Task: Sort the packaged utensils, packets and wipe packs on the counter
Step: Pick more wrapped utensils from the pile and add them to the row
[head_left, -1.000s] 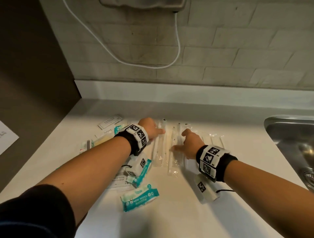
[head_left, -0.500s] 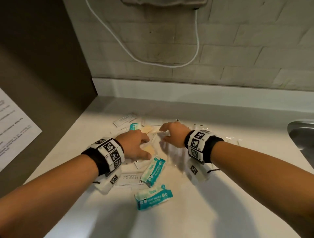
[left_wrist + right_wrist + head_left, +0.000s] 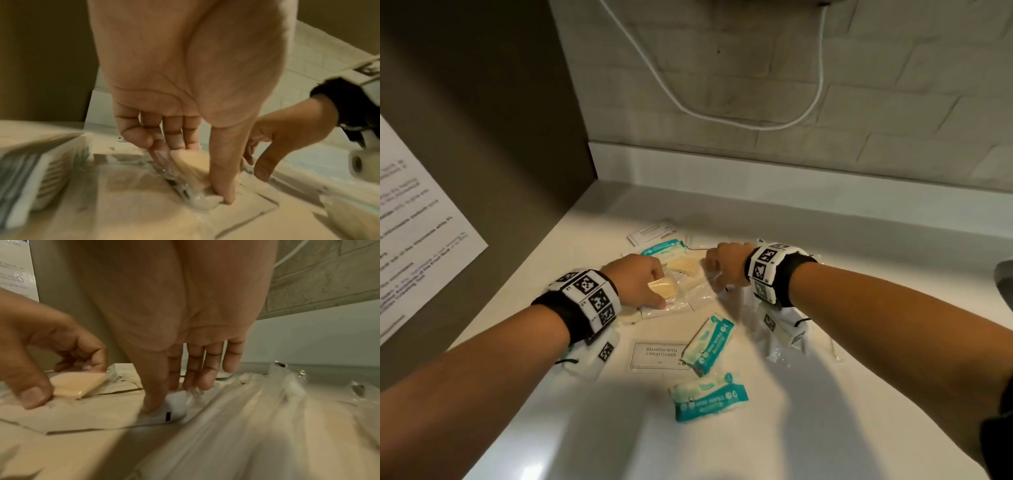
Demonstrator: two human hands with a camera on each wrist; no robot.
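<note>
My left hand (image 3: 659,291) pinches a yellowish pack in clear wrap (image 3: 662,287) between thumb and fingers (image 3: 223,186), just above the pile of packets. My right hand (image 3: 714,274) is close beside it; its thumb and fingers (image 3: 197,382) pinch a small white packet (image 3: 176,404) at the edge of the clear-wrapped utensils (image 3: 257,410). A second yellowish pack (image 3: 685,265) lies between the hands. Teal wipe packs (image 3: 710,342) (image 3: 709,397) lie nearer me, and another teal wipe pack (image 3: 664,248) lies at the back. A shampoo packet (image 3: 659,354) lies flat beside them.
The white counter (image 3: 825,428) ends at a dark wall panel on the left with a printed sheet (image 3: 414,219). Behind the counter, a white cable (image 3: 722,116) hangs on the brick wall. A sink rim (image 3: 1003,277) shows at the far right. Another white packet (image 3: 652,231) lies at the back.
Both hands moved left from the long clear utensil packs to the pile of packets. My left hand took hold of the yellowish pack and my right hand closed on the white packet.
</note>
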